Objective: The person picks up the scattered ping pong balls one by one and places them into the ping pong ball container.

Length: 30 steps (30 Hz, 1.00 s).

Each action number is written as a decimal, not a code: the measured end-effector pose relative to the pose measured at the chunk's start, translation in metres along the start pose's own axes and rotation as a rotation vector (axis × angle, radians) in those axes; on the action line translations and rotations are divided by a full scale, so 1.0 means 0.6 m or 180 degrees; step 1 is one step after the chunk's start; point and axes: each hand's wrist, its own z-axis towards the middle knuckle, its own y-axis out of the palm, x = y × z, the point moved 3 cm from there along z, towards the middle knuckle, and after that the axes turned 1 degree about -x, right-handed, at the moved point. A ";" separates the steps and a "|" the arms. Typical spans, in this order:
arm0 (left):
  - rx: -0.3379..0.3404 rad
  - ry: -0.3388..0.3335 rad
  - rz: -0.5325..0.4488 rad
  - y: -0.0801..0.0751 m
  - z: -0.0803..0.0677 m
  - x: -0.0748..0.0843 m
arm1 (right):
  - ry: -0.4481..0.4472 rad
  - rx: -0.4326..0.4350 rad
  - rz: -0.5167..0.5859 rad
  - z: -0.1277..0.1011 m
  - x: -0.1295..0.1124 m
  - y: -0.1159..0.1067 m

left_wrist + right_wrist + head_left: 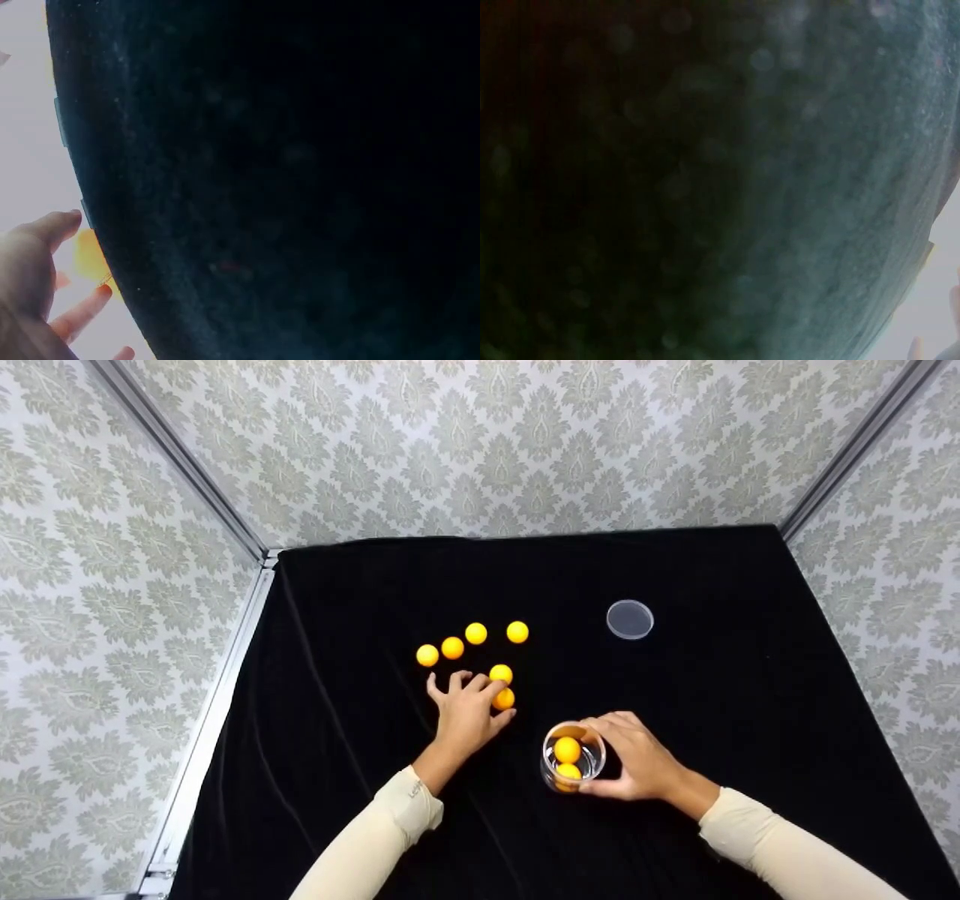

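Note:
My left hand is at an orange ping-pong ball, which sits between the thumb and index finger; the other fingers are spread. In the left wrist view, the ball shows as a bright blur between thumb and finger. Just beyond it, partly behind the index finger, lies another ball. My right hand grips a clear round plastic jar by its right side, thumb near and fingers at the far side. Inside the jar at least two orange balls show. The right wrist view is mostly dark and blocked.
Several more orange balls lie in a loose row beyond my left hand, with one ball to their right. A clear round lid lies farther back on the right. Black cloth covers the table; patterned walls surround it.

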 end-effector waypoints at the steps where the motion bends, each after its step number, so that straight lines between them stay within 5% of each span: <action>1: -0.0011 -0.0003 0.0007 0.001 0.000 0.000 | 0.0003 0.0000 0.0001 0.000 0.000 0.000; 20: 0.0040 0.0010 0.0007 -0.008 0.006 0.001 | -0.0023 0.0011 0.0030 0.002 0.000 -0.001; 30: 0.0240 0.0151 -0.0097 -0.038 0.014 0.024 | -0.0027 0.0006 0.0001 0.002 -0.001 0.001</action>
